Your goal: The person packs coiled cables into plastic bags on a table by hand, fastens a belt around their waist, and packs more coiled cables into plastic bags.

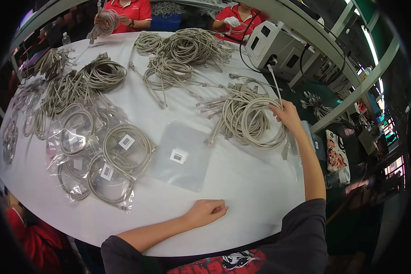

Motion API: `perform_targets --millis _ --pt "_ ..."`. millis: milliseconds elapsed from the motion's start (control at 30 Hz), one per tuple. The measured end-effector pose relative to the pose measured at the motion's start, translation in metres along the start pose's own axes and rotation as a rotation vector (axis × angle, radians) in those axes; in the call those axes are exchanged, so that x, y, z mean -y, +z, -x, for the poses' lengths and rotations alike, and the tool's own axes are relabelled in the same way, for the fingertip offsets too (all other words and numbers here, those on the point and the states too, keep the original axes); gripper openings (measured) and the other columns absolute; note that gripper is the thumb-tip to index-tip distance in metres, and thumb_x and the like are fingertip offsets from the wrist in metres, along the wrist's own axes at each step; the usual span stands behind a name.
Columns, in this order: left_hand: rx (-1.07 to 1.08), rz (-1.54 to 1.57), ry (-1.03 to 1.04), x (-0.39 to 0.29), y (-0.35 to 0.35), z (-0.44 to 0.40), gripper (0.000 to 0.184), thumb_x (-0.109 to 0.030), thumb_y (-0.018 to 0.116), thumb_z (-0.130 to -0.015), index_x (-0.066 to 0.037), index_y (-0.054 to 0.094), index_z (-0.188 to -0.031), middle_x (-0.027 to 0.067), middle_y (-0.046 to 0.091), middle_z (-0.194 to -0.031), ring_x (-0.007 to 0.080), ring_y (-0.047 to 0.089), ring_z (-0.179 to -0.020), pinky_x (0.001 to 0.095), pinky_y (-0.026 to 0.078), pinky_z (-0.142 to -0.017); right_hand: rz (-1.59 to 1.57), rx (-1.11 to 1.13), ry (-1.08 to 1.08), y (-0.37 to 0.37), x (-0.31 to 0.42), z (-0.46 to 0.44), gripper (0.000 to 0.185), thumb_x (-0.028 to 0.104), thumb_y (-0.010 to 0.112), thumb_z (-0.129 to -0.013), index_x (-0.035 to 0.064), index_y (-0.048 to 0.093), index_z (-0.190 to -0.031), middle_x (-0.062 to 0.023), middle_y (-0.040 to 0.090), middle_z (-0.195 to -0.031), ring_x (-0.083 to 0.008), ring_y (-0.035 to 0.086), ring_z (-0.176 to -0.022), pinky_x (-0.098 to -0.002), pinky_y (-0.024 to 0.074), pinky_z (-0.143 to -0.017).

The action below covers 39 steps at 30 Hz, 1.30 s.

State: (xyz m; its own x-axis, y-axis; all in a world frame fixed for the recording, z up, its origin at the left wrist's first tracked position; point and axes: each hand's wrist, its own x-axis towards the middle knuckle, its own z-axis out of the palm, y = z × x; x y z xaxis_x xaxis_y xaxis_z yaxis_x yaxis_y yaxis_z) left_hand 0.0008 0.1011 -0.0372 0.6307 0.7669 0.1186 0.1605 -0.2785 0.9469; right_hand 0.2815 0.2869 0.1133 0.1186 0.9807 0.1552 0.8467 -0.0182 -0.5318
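Observation:
My right hand (285,114) is closed on a grey network cable (262,137), whose coil hangs over the right edge of a tangled pile of grey cables (237,107). A white lead (275,78) runs from the grey-white box down to that hand; whether it joins the held cable is hidden by my fingers. My left hand (208,213) rests on the white tabletop with its fingers curled in, and nothing shows in it. Between the hands and the bagged cables lies a flat clear plastic bag (187,171) with a white label (178,156).
Bagged cable coils (128,148) with labels lie on the left. More grey cables (189,45) are heaped at the back, with bundles (91,77) at the far left. The grey-white box (278,48) stands back right, near a metal frame (351,93). Two people in red shirts (134,13) handle cables opposite.

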Motion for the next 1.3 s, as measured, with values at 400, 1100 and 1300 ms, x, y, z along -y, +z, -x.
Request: perform_targets --millis 400,1100,1300 --pt "0.073 -0.109 -0.094 -0.006 0.0 -0.001 0.021 -0.021 0.057 -0.085 0.0 0.058 -0.079 0.0073 0.057 -0.063 0.0115 0.053 -0.057 0.0249 0.043 -0.055 -1.174 -0.116 0.036 -0.054 0.027 0.1 0.023 0.03 0.045 -0.093 0.0083 0.052 -0.093 0.0053 0.025 -0.055 -0.0048 0.024 -0.049 -0.0216 0.0278 -0.049" --pt "-0.249 0.963 -0.004 -0.064 0.005 0.082 0.067 -0.054 0.013 -0.091 -0.004 0.023 -0.134 0.009 0.05 -0.057 0.0174 0.047 -0.043 0.0297 0.043 -0.053 -1.758 0.463 0.184 0.086 0.057 0.314 0.034 0.037 0.031 -0.096 0.0084 0.049 -0.091 0.0032 0.027 -0.053 -0.0071 0.026 -0.046 -0.0242 0.0331 -0.052" --pt "-0.021 1.48 0.031 -0.042 0.01 0.085 0.071 -0.057 0.009 -0.09 -0.002 0.031 -0.128 0.0062 0.042 -0.05 0.0149 0.039 -0.037 0.0265 0.04 -0.045 -1.815 0.577 0.162 0.104 0.047 0.321 0.038 0.039 0.028 -0.096 0.0081 0.049 -0.091 0.0025 0.029 -0.054 -0.0075 0.025 -0.044 -0.0245 0.0311 -0.048"
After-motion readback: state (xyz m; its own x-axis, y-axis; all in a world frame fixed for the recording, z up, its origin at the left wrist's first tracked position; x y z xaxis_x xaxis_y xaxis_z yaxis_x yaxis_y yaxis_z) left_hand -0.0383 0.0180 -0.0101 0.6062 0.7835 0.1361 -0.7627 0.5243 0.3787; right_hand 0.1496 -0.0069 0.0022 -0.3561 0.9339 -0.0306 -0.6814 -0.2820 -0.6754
